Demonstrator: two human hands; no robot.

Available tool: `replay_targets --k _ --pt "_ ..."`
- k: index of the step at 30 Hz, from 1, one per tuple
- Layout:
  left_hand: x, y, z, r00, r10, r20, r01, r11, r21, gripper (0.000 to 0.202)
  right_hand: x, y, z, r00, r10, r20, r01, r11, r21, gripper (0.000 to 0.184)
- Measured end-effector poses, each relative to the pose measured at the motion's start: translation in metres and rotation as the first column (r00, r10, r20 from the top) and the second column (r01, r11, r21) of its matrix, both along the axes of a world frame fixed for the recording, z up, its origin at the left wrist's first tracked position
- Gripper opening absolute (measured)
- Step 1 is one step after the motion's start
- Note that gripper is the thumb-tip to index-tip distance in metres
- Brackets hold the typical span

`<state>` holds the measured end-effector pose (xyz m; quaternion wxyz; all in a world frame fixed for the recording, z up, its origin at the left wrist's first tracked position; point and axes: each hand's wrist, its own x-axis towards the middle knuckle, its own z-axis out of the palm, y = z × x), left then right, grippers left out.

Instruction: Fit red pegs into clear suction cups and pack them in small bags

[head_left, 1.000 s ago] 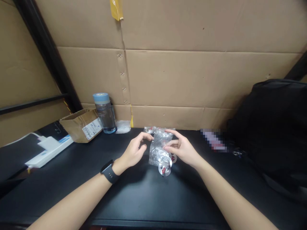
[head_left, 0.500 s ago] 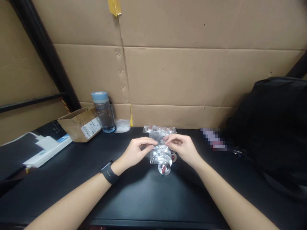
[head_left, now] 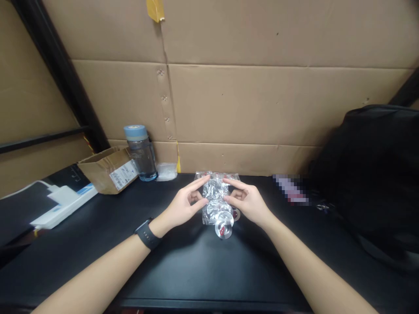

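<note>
A crinkled clear plastic bag [head_left: 215, 191] lies flat in the middle of the black table. My left hand [head_left: 188, 201] is at its left side, thumb and fingers apart, with the fingertips at the bag's edge. On the right side my right hand [head_left: 245, 200] mirrors it, index finger stretched out and thumb apart. Whether the fingertips press on the plastic I cannot tell. A round clear disc with a red middle [head_left: 224, 229], like a suction cup, lies at the bag's near end. Another such disc [head_left: 236, 214] shows partly beside it. Several red-marked pieces lie under plastic at the far end.
At the back left stand a blue-lidded water bottle [head_left: 140, 152] and an open brown paper bag [head_left: 106, 172]. A small clear packet [head_left: 166, 171] lies beside the bottle. A white power strip [head_left: 65, 209] is at the left. A black backpack [head_left: 369, 183] fills the right. Behind rises a cardboard wall [head_left: 229, 104].
Both hands have opened and moved slightly apart. Their index fingers now reach farther up the bag's sides, and more of its middle shows. The near disc has shifted very little.
</note>
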<state>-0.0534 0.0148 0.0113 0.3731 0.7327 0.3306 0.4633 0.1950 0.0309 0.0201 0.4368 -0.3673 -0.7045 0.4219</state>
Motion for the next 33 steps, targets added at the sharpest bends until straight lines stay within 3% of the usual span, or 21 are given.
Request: replay_targets --k 8,12,15,20,22,24,27,30,33 --pt "0.0 0.004 -0.004 1.0 0.003 0.002 -0.003 1.0 0.0 0.063 -0.001 -0.001 0.0 1.0 -0.01 0.009 0.01 1.0 -0.004 0.061" --pt "-0.002 0.006 -0.003 0.989 0.15 -0.016 -0.147 0.982 0.119 0.049 0.0 0.002 0.0 0.997 -0.068 0.035 0.066 0.996 0.064 0.057" --pt "-0.004 -0.001 0.005 0.954 0.28 -0.105 -0.232 0.915 0.331 0.035 0.0 0.002 0.001 0.987 -0.151 0.061 0.14 0.979 0.148 0.052" --pt "0.004 -0.019 0.016 0.832 0.303 -0.464 0.105 0.736 0.669 0.048 -0.008 -0.004 0.001 0.992 -0.124 0.035 0.118 0.983 0.138 0.052" --pt "0.01 -0.021 0.014 0.766 0.371 -0.525 0.173 0.668 0.724 0.033 -0.013 -0.007 0.001 0.993 -0.117 0.025 0.113 0.986 0.121 0.053" --pt "0.013 -0.018 0.011 0.729 0.423 -0.538 0.185 0.635 0.75 0.024 -0.016 -0.01 0.002 0.993 -0.12 0.016 0.117 0.985 0.129 0.05" --pt "0.001 -0.003 0.007 0.708 0.489 -0.509 0.121 0.626 0.77 0.022 -0.016 -0.012 0.005 0.993 -0.114 0.022 0.11 0.984 0.141 0.05" --pt "-0.031 0.022 0.006 0.65 0.626 -0.431 -0.064 0.61 0.79 0.023 -0.013 -0.011 0.007 0.991 -0.12 0.062 0.108 0.98 0.168 0.052" --pt "-0.07 0.05 0.0 0.476 0.788 -0.39 -0.295 0.561 0.774 0.027 -0.009 -0.008 0.006 0.989 -0.119 0.083 0.099 0.972 0.214 0.044"
